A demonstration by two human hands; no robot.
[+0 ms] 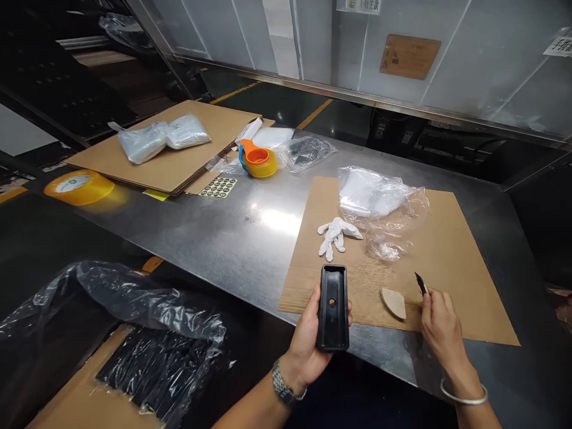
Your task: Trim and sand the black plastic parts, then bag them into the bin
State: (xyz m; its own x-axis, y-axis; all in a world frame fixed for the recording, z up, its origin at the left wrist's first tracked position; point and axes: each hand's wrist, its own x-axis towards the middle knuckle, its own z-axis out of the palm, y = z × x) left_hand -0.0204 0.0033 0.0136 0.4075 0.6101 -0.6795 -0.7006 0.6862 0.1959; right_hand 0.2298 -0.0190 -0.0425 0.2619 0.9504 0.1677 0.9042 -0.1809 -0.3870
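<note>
Holding a long black plastic channel w/ a rounded-rectangle outline and a small hole near its middle (333,325), the left hand (306,339) has its thumb along one wall and fingertips round the other, so it's gripping for real. The part's up in the air at the near-left edge of the flat brown cardboard sheet (476,304). Right hand (442,325), over the sheet's near edge further right, has its fingers closed on a small knife w/ a dark pointed blade (420,282); the handle's mostly hidden, so can't tell how far they wrap. Risk-wise, imo: if that blade met the hard, smooth wall and skidded, it could nick the left thumb, esp. b/c both hands are bare and the white cloth glove (336,233) is just lying mid-left on the sheet. The channel could prob twist too, b/c it's only held by its near half. A stray tip could also snag the crinkly clear plastic bag w/ white contents (373,196) at the sheet's far side. FYI on orientation: long axis runs away from the wearer, far end toward the sheet, near end past its near edge, hollow face up. Ends look alike, so no idea which is the front tbh.
</note>
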